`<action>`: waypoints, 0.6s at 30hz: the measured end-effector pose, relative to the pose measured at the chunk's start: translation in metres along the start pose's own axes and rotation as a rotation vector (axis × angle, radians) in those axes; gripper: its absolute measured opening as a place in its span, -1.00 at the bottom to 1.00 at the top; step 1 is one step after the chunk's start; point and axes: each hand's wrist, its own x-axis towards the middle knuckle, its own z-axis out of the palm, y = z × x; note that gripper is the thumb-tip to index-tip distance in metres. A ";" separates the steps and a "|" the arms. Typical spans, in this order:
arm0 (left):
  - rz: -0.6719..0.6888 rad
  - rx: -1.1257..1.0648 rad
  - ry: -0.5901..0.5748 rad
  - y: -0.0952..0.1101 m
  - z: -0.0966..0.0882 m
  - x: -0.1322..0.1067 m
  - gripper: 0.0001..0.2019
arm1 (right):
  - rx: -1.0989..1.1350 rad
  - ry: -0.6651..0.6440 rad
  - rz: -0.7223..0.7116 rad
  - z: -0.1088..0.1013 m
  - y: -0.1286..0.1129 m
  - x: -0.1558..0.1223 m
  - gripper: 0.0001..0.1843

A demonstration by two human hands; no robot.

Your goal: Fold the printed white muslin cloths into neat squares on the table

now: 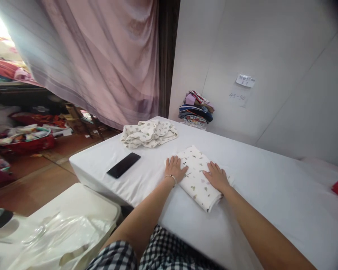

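Folded printed cloth [196, 178] on white-covered table [259, 195], right of black phone [124, 165]. Step in hand, my read: smoothing folds flat. Left hand [175, 168] palm-down on its left edge, right hand [217, 177] on its right side; fingers of both loosely spread, gripping nothing. Next move likely calls for even pressure, hands lifted without dragging layers. Counts, big to small: one table, one crumpled printed cloth [149, 134], one fabric pile [196, 111] by wall [270, 56], one folded cloth, two hands, one phone, one bracelet [173, 179] on left wrist.
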 end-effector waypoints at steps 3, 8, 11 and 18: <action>0.006 -0.013 0.037 -0.002 0.007 -0.002 -0.34 | 0.000 -0.036 0.016 -0.006 -0.005 0.006 -0.28; -0.002 -0.026 0.043 0.000 0.005 -0.004 -0.36 | -0.025 0.052 -0.176 -0.023 -0.039 0.034 -0.28; -0.002 -0.018 0.038 -0.001 0.005 -0.003 -0.36 | -0.019 0.023 -0.284 -0.026 -0.053 0.059 -0.26; -0.013 -0.005 0.034 -0.002 0.009 -0.002 -0.34 | 0.004 -0.058 -0.273 -0.008 -0.038 0.089 -0.23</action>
